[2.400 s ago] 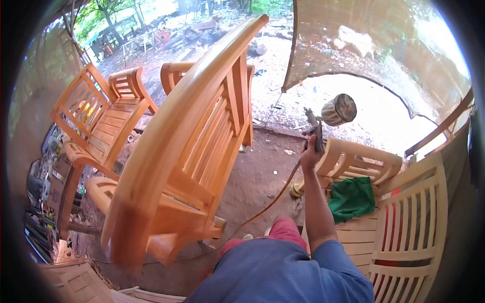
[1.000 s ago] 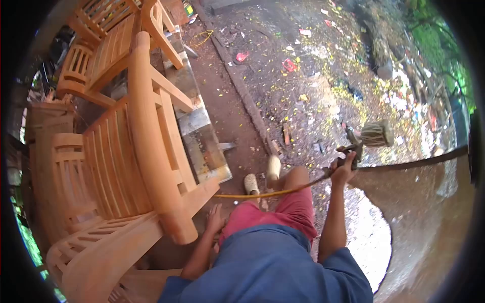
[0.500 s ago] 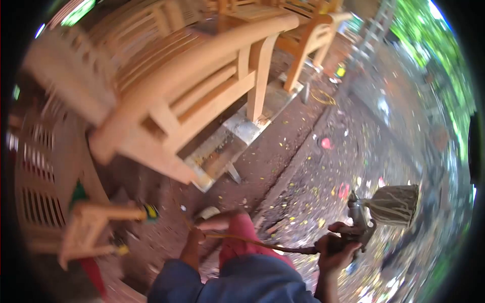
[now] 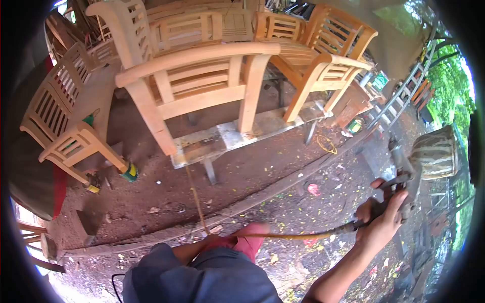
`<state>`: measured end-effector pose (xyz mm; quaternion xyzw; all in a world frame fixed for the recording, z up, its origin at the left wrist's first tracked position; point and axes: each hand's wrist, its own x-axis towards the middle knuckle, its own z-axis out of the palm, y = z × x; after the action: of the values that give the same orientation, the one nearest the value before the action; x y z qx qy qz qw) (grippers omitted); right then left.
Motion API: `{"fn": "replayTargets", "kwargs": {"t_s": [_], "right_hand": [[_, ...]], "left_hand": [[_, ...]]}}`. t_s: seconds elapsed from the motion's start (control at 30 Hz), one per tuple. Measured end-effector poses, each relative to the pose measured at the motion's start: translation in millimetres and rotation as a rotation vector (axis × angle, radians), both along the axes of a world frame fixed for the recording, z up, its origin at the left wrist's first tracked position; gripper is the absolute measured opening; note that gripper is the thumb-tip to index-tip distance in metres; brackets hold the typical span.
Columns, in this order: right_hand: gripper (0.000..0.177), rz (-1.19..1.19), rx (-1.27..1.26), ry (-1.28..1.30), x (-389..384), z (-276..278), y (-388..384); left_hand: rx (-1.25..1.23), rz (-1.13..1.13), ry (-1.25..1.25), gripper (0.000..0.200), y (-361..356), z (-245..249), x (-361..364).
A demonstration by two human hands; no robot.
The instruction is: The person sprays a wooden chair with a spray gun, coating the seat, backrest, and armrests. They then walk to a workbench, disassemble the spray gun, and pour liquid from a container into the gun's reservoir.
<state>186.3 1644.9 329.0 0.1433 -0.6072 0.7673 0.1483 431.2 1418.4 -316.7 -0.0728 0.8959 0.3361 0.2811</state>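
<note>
My right hand [image 4: 381,214] is wrapped around the handle of a spray gun [image 4: 413,177], with a finger at the trigger. The gun's paint-streaked cup [image 4: 435,152] sticks out to the right. From the handle, a yellowish air hose [image 4: 298,236] runs left across my red shorts to my left hand [image 4: 214,241]. The left hand is closed around the hose at a sharp bend, its fingers mostly hidden. Beyond that bend the hose goes up to the ground near a bench. The closest furniture is a bare-wood bench [image 4: 202,98], standing ahead on a paint-spattered low platform [image 4: 199,146].
More wooden seats stand around: an armchair [image 4: 331,63] at the right and a long bench [image 4: 60,108] at the left, its legs in cans [image 4: 130,173]. A ladder [image 4: 399,103] leans at the right. A curb [image 4: 252,201] crosses the littered dirt ground.
My view has swung left and steadied, showing more of the yard. My right hand has moved up and right with the spray gun. The hose stays between both hands.
</note>
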Motion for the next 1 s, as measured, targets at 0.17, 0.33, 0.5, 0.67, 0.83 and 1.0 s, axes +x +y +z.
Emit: {"fn": "replayTargets", "kwargs": {"t_s": [0.17,0.33,0.5,0.67,0.83,1.0], "right_hand": [[0.059,0.001,0.168,-0.033,-79.3,-42.9,60.6],[0.059,-0.118,0.263,-0.033,-154.3,-34.1,95.0],[0.058,-0.118,0.45,0.05,-224.4,-31.9,147.0],[0.055,-0.106,0.619,-0.003,-318.3,-29.8,213.4],[0.051,-0.174,0.677,0.121,-409.2,-22.3,281.5],[0.045,-0.196,0.656,0.188,-493.1,-12.6,346.8]], "left_hand": [[-0.066,0.115,0.077,0.047,73.2,-23.5,-68.9],[-0.013,0.046,0.019,0.028,109.5,68.3,-163.7],[-0.048,-0.135,0.047,0.027,173.6,152.0,-220.3],[0.019,-0.141,0.09,0.024,221.5,268.9,-283.7],[0.124,-0.205,0.219,0.02,294.5,290.6,-368.8],[0.118,-0.163,0.535,0.021,330.4,340.7,-484.0]]}}
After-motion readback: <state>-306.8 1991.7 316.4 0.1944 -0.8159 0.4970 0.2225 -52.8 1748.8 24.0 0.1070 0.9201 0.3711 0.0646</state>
